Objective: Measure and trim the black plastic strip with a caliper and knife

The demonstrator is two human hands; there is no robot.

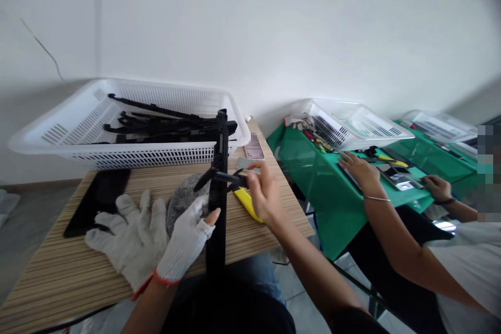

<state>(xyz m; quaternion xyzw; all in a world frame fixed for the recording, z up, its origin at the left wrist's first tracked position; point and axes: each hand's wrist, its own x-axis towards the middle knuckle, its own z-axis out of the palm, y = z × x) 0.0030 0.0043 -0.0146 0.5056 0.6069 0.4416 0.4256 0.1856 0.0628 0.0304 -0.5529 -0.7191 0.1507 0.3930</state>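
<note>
Slanting down to the near left corner, the edge of the bench [50, 282] borders a broad strip of striped wood, while the white basket [188, 156] at the back juts past that side; long black parts [160, 128] lie jumbled in it. Below it a black panel [105, 193] rests near the left edge, overlapped by a loose pale glove [133, 240] whose cuff reaches the front edge. A round grey object [180, 198] sits behind the gloved left hand [188, 240], whose fingers are closed around the long black strip [218, 209]; the strip crosses the front edge and rises in front of the basket. The bare right hand's [266, 190] fingers pinch a dark slender piece [230, 178] across the strip; I cannot tell whether the two are joined. Beneath lies a yellow tool [248, 205], with a phone [254, 147] by the right edge behind. Past a floor gap, a green-covered bench [324, 209] bears another white basket [362, 142], contents unclear, and a co-worker's hands [360, 169] over small parts.
</note>
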